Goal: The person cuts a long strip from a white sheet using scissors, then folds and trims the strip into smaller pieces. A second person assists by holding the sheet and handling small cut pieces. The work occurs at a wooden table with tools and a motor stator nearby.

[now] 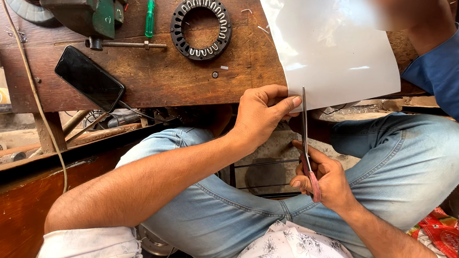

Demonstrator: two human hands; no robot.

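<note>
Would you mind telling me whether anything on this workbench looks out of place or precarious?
The black phone lies askew, one corner poking past the wooden bench's front edge. The left hand pinches the white sheet while the right hand works scissors; that looks orderly.

From my feed I see bright, even daylight with soft shadows under the worn brown wooden desk, glare streaks on the glossy white sheet, a blurred patch at its top right, and wide-angle bending toward the edges, otherwise sharp.
</note>
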